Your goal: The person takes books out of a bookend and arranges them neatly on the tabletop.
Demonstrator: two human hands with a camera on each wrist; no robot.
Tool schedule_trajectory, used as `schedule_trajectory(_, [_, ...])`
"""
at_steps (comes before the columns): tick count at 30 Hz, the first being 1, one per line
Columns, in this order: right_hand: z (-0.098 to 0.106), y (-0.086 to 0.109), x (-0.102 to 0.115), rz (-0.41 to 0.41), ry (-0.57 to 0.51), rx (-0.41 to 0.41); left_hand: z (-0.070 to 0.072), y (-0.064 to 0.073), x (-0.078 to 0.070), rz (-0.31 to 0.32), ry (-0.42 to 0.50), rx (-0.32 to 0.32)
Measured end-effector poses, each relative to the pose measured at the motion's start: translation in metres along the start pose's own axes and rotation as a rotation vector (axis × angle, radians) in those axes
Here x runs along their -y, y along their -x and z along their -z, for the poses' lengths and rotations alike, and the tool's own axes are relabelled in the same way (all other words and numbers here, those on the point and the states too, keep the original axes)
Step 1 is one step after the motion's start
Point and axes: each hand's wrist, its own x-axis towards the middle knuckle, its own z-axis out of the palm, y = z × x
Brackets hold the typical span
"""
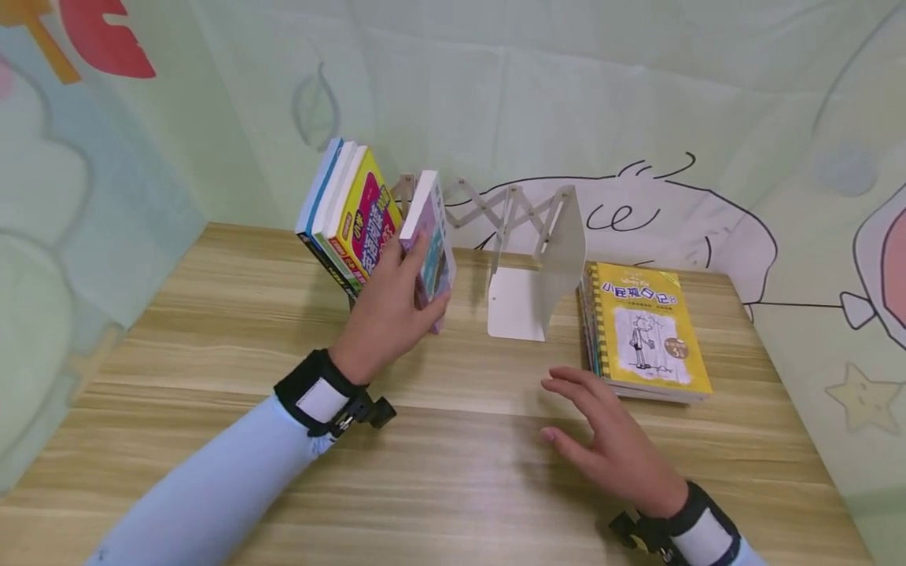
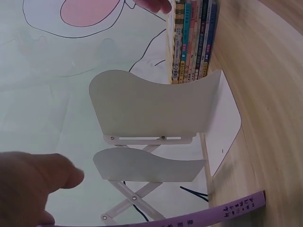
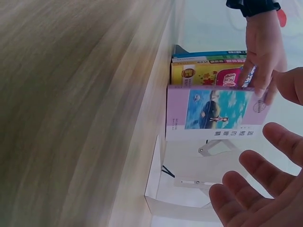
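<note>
My left hand (image 1: 385, 310) holds a purple book (image 1: 433, 244) upright, with the thumb on one side and fingers on the other. Its cover, seen in the right wrist view, carries a blue seaside picture (image 3: 218, 109). Just left of it, a yellow book (image 1: 364, 212) and several white and blue books (image 1: 327, 185) lean to the left. Over the table at the right, my right hand (image 1: 612, 440) is empty, its fingers spread and slightly bent. An extendable white metal bookend (image 1: 564, 251) stands right of the purple book; part of its folding lattice is hidden behind the books.
A stack of books with a yellow comic-style cover (image 1: 647, 326) lies right of the bookend, its spines (image 2: 194, 42) showing in the left wrist view. The wooden table (image 1: 453, 472) meets a printed cloth backdrop (image 1: 637, 94) at the back and sides.
</note>
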Motion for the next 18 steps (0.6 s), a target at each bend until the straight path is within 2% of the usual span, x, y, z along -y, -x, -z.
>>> schedule_trajectory(6, [-0.001,0.000,-0.001,-0.007,0.001,-0.006,0.001,0.010,0.005,-0.040,0.004,-0.118])
schedule_trajectory(18, [-0.004,0.000,-0.002,-0.020,-0.002,-0.009,0.014,0.037,-0.002,-0.145,0.002,-0.240])
